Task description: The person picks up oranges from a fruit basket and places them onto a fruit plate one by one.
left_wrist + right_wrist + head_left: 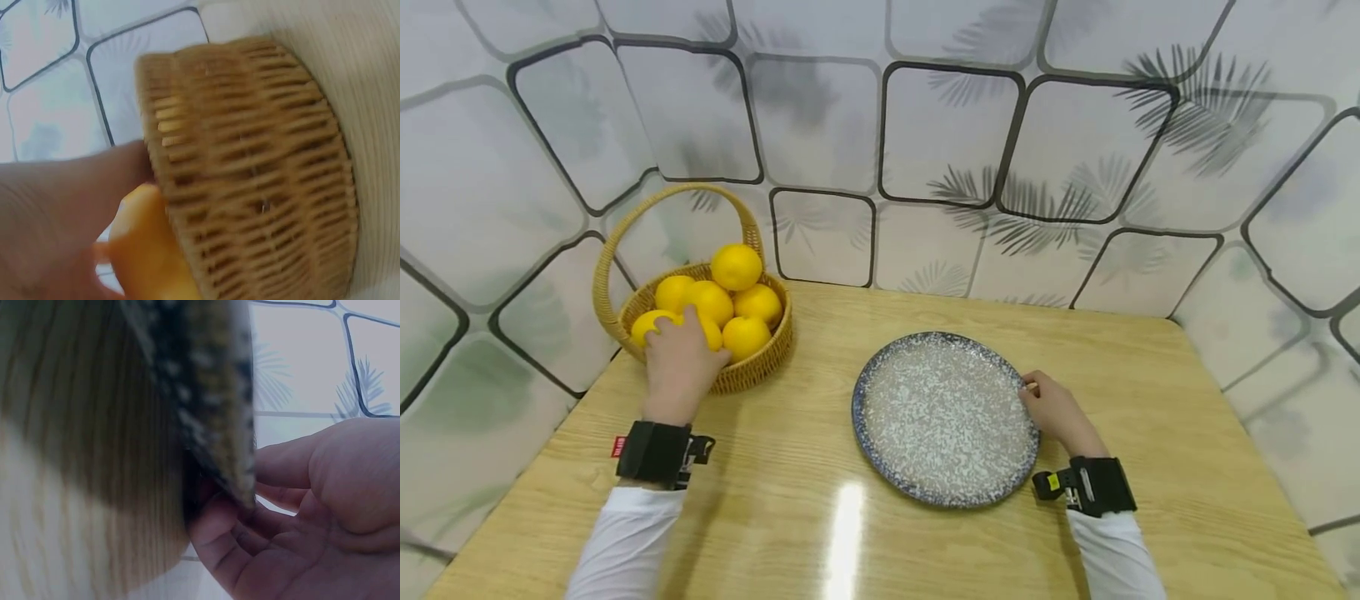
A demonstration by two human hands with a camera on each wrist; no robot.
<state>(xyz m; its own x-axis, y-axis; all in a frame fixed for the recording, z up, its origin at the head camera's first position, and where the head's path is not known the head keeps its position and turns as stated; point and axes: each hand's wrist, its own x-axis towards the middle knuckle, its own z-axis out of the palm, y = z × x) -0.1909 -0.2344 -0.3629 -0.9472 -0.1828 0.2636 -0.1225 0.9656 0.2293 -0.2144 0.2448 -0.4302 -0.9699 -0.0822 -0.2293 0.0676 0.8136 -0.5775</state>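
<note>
My left hand (681, 367) reaches over the near rim of a woven wicker basket (752, 372) and grips a round yellow citrus fruit (147, 240). Several more such fruits (737, 267) are heaped in the basket around the fingers, which partly cover them. In the left wrist view, the basket wall hides part of the hand and of the gripped fruit. A round speckled plate (947, 421) with a dark blue rim lies on the table. At its right edge, my right hand (1060, 412) pinches the rim, thumb above and fingers curled underneath.
The basket's tall arched handle (602, 275) rises on its left and back. Behind the light wooden table (805, 467) stands a patterned wall (820, 125), close to the basket. Each wrist carries a black strap with a small camera (658, 454).
</note>
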